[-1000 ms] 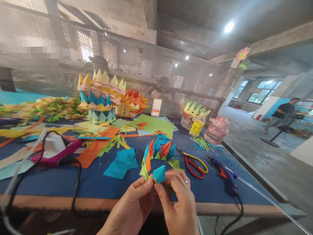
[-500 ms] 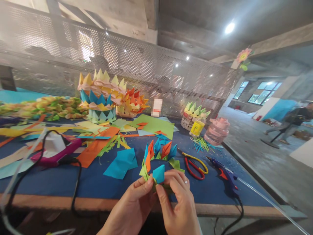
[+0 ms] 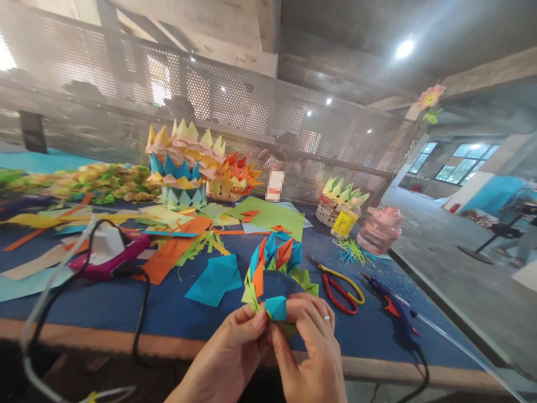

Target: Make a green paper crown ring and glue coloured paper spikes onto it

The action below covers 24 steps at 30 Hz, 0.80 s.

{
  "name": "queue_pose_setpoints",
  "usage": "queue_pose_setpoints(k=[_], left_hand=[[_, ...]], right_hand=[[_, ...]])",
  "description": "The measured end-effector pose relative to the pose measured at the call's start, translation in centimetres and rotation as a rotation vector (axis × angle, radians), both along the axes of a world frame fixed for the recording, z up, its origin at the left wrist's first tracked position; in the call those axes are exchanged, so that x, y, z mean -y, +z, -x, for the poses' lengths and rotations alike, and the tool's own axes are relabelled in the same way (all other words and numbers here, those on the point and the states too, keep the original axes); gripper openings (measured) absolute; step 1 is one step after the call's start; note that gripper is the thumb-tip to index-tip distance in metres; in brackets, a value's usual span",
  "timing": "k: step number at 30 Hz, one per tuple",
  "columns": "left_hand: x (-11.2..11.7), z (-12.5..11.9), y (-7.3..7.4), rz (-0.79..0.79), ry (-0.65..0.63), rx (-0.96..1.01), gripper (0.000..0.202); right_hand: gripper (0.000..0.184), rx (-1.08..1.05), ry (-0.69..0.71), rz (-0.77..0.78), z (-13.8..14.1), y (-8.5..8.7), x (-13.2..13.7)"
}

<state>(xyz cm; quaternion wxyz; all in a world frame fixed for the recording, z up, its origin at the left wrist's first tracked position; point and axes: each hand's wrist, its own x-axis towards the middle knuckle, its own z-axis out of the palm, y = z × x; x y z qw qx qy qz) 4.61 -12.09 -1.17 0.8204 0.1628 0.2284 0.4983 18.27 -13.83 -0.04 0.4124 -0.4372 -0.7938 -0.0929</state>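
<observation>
Between my two hands is a folded paper ring (image 3: pixel 255 288), with green links and blue and orange points standing up along its far side. My left hand (image 3: pixel 239 341) pinches the near left part of the green band. From the right, my right hand (image 3: pixel 308 341), a ring on one finger, grips the same band with thumb and fingers. A blue folded paper piece (image 3: pixel 276 308) sits on the band between my fingertips. My fingers hide the lower part of the band. Just right of the hands lie red-and-yellow-handled pliers (image 3: pixel 342 288).
Blue paper sheets (image 3: pixel 213 280) lie left of my hands. A blue glue gun (image 3: pixel 392 305) rests on the right, a magenta one (image 3: pixel 109 254) on the left, both with cords. Behind stand folded paper crowns (image 3: pixel 184 176), a yellow-labelled bottle (image 3: pixel 346 220) and a pink jug (image 3: pixel 381 229).
The blue piece between my fingertips has tipped down and looks flatter. Both hands keep hold of the paper ring. The whole view has shifted slightly, with the table things moving right.
</observation>
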Motion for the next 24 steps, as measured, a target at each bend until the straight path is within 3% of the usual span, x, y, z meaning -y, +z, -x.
queue_pose_setpoints(k=[6,12,15,18,21,24], left_hand=[[0.4,0.9,0.3,-0.020,-0.047,0.023,0.029],[0.4,4.2,-2.9,-0.035,0.017,-0.137,0.035],[-0.3,6.1,-3.4,-0.074,0.100,-0.214,0.036],[-0.8,7.2,-1.9,-0.113,0.168,-0.297,0.033],[-1.2,7.3,0.6,-0.170,0.313,-0.386,0.031],[-2.9,7.0,3.1,-0.300,0.340,-0.415,0.024]], right_hand=[[0.015,-0.026,-0.065,-0.085,0.9,0.2,-1.2],[0.005,-0.049,-0.134,-0.039,1.7,-0.7,-2.8],[0.005,-0.081,-0.157,-0.038,1.9,-1.1,-3.1],[0.008,-0.028,-0.169,0.017,2.0,-1.4,-3.4],[0.013,0.023,-0.155,0.077,1.8,-1.7,-3.5],[0.025,0.010,-0.156,0.071,1.4,-1.9,-3.1]])
